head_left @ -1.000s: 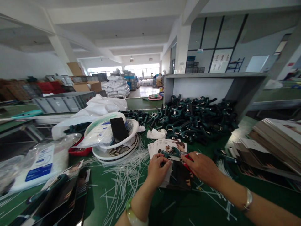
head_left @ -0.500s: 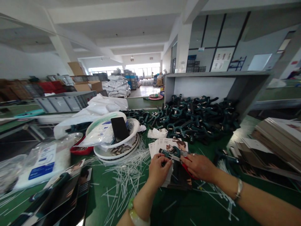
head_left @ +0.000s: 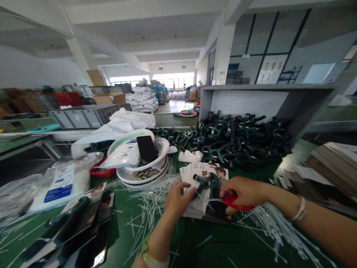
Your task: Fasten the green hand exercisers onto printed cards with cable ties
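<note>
My right hand (head_left: 247,191) is closed around the handles of red-handled scissors (head_left: 235,201), whose blades point left over a stack of printed cards (head_left: 195,173). On the top card lies a dark green hand tool (head_left: 213,186) with a shiny metal part. My left hand (head_left: 178,199) is at the left edge of the cards, its thumb and index finger apart and near the tool. Whether a fingertip touches the tool I cannot tell. White cable ties (head_left: 276,223) lie in a bundle under my right forearm.
Many dark green tools (head_left: 237,137) are heaped at the back before a grey box (head_left: 309,108). White bowls (head_left: 164,149) hold metal parts, a plastic bag and a phone (head_left: 147,149). Thin white strips (head_left: 147,212) litter the table. Carded tools (head_left: 69,227) lie left, card stacks (head_left: 331,167) right.
My left hand has opened and drawn left from the tool, where its fingers were pinched before. The right hand with the scissors has shifted slightly right. The view has turned a little left.
</note>
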Action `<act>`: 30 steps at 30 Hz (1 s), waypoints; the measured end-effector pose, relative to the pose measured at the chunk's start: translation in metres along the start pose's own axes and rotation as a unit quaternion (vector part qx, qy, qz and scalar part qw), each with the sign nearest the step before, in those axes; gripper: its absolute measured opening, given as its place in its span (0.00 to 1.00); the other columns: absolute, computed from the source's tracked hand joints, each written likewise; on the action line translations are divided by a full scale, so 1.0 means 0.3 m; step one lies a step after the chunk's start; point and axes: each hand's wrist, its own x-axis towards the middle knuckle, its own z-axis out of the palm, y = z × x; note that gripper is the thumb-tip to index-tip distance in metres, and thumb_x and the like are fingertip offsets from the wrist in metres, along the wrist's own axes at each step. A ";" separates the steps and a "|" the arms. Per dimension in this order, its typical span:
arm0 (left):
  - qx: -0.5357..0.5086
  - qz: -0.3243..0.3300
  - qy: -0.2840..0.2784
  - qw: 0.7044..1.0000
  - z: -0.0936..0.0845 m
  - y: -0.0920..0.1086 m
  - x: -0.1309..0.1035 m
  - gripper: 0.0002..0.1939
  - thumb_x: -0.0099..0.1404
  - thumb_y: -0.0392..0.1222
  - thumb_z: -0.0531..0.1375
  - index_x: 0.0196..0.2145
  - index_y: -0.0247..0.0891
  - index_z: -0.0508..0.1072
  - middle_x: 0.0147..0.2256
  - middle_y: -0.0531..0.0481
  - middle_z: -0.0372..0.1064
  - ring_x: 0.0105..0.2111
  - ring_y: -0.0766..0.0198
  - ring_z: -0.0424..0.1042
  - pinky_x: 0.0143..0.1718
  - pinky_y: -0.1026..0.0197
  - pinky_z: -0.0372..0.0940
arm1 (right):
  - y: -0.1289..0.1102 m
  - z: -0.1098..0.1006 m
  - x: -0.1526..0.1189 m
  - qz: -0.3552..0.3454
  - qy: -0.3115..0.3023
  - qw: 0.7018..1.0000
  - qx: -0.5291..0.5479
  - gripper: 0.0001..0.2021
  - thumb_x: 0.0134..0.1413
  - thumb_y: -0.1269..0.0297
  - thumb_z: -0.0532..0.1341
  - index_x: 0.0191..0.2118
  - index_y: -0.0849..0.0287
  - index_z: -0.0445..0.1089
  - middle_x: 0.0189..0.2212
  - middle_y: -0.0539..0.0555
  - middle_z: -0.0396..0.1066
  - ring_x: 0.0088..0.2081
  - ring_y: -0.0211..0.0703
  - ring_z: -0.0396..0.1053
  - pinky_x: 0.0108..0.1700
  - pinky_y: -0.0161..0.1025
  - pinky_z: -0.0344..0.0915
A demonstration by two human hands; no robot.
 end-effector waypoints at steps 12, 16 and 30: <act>-0.004 -0.018 -0.082 0.996 0.006 0.002 -0.007 0.17 0.51 0.57 0.60 0.30 0.43 0.77 0.31 0.52 0.69 0.30 0.64 0.68 0.32 0.64 0.59 | -0.028 -0.090 0.178 0.029 -0.150 0.987 0.050 0.24 0.29 0.47 0.68 0.33 0.59 0.75 0.19 0.46 0.64 0.20 0.32 0.58 0.21 0.29 0.55; -0.034 -0.012 -0.088 0.995 0.011 -0.014 0.000 0.18 0.50 0.58 0.60 0.28 0.41 0.77 0.31 0.51 0.69 0.30 0.64 0.67 0.32 0.64 0.59 | -0.015 -0.101 0.194 0.028 -0.182 0.981 0.064 0.25 0.27 0.46 0.69 0.33 0.59 0.75 0.21 0.46 0.66 0.21 0.32 0.59 0.22 0.29 0.55; -0.093 0.001 -0.094 0.991 0.040 -0.057 0.018 0.18 0.49 0.58 0.61 0.27 0.39 0.77 0.29 0.50 0.69 0.30 0.63 0.67 0.33 0.63 0.59 | 0.039 -0.070 0.287 0.044 -0.256 0.960 0.108 0.30 0.25 0.45 0.69 0.38 0.60 0.72 0.19 0.44 0.65 0.21 0.31 0.60 0.23 0.29 0.56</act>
